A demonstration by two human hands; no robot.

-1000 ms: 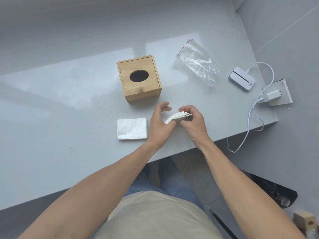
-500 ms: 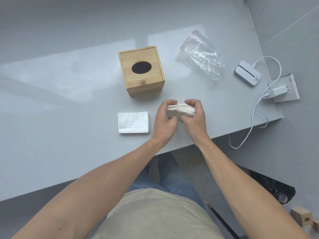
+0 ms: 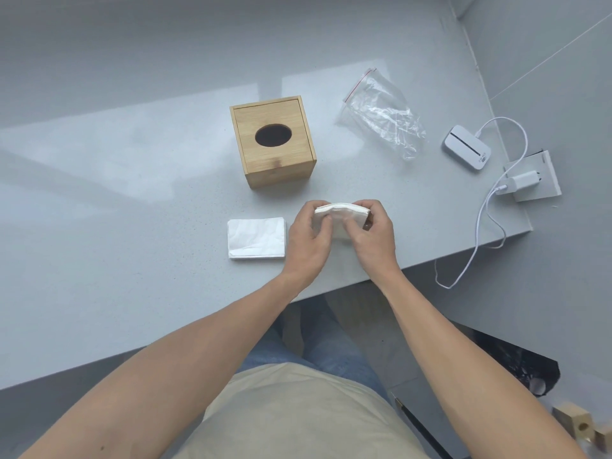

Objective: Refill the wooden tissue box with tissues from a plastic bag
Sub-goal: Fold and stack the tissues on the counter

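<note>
A wooden tissue box (image 3: 273, 140) with a dark oval hole in its lid stands on the grey table (image 3: 116, 193). Just in front of it, my left hand (image 3: 306, 241) and my right hand (image 3: 372, 238) hold a folded stack of white tissues (image 3: 342, 213) between them, each gripping one end. A second flat stack of tissues (image 3: 256, 239) lies on the table to the left of my left hand. The clear plastic bag (image 3: 381, 112) with a red zip edge lies crumpled to the right of the box, with nothing visible inside.
A small white device (image 3: 467, 148) with a white cable (image 3: 477, 240) lies at the table's right end, beside a white charger on a wall socket (image 3: 533, 177). The table's near edge runs just under my wrists. Small wooden blocks (image 3: 576, 422) sit on the floor at lower right.
My left hand went from apart with spread fingers to gripping the tissue stack's left end. Both hands now hold the stack more flattened and turned toward me.
</note>
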